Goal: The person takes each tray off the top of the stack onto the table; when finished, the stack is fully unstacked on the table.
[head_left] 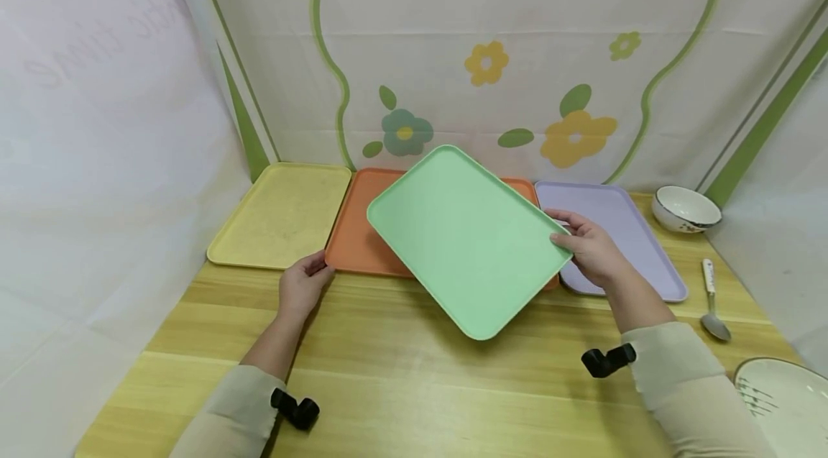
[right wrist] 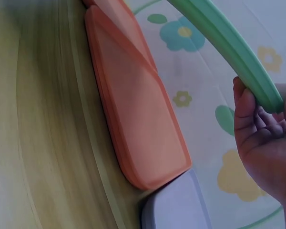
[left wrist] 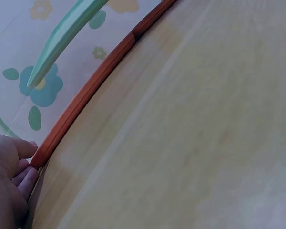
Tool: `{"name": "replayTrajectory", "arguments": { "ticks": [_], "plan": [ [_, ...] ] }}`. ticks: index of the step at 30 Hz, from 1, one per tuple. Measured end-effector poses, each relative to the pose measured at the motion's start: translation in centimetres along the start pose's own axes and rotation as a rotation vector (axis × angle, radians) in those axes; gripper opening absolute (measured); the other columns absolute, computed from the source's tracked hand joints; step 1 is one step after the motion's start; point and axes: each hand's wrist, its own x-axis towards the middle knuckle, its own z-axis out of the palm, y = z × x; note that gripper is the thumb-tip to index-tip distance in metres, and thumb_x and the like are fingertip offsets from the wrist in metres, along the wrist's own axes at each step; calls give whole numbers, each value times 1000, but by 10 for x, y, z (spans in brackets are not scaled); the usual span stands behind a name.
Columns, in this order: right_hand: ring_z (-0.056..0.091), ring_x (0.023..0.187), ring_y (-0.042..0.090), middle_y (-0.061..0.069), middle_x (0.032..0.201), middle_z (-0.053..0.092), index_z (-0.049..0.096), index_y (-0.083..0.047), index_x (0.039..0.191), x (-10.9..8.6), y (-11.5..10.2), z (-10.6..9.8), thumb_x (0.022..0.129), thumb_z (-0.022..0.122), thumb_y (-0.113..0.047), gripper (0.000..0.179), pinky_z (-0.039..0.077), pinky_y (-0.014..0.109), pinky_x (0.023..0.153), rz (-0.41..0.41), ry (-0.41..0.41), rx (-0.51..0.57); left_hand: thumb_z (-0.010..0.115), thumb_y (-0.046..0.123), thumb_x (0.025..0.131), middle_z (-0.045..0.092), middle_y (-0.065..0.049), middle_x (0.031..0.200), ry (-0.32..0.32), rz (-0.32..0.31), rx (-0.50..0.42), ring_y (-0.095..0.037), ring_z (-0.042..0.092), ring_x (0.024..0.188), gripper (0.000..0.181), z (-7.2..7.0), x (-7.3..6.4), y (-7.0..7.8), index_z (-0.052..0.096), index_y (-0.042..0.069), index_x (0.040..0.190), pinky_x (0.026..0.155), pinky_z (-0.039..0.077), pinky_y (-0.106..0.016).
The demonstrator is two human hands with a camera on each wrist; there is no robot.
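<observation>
My right hand (head_left: 591, 248) grips a corner of a light green tray (head_left: 468, 242), which is held tilted in the air above the table. Its rim (right wrist: 233, 52) runs between thumb and fingers in the right wrist view. My left hand (head_left: 302, 287) pinches the near left corner of an orange tray (head_left: 362, 228) lying on the table; thumb and fingers meet at that corner in the left wrist view. A second orange tray (right wrist: 138, 109) overlaps it on the right, partly hidden behind the green tray in the head view.
A yellow tray (head_left: 281, 217) lies left of the orange ones, a purple tray (head_left: 624, 242) to their right. Farther right are a white bowl (head_left: 687, 209), a spoon (head_left: 711, 300) and a plate (head_left: 792, 400). A patterned cloth (head_left: 427, 34) hangs behind the wooden table (head_left: 401, 386).
</observation>
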Motion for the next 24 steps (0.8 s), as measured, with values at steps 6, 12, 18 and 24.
{"name": "replayTrajectory", "arguments": {
  "ticks": [6,12,18,24],
  "plan": [
    [71,79,9,-4,100,72,56,-18,126,-3,4,-11,100,51,-1,31,59,23,67,-24,-116,-6,67,9,92,63,-25,127,4,8,-20,-34,61,119,42,1,1,-2,59,-4,131,75,47,-3],
    [71,78,9,-5,99,72,58,-22,123,-5,8,-17,101,49,-1,32,59,24,68,5,-190,-52,67,9,93,62,-26,129,-4,8,-24,-33,60,121,42,1,1,-2,59,-4,131,75,47,-3],
    [71,81,11,-6,98,73,58,-25,123,-5,11,-20,100,52,-4,31,60,26,70,63,-224,-138,67,8,92,62,-26,129,1,2,-16,-33,60,121,43,2,1,-2,58,-5,132,74,46,-2],
    [71,81,10,-9,100,71,60,-30,119,-4,13,-22,100,53,-6,31,60,27,70,83,-229,-212,67,9,93,62,-26,130,-6,0,-18,-34,59,122,43,1,0,0,57,-5,133,75,46,-2]
  ]
}}
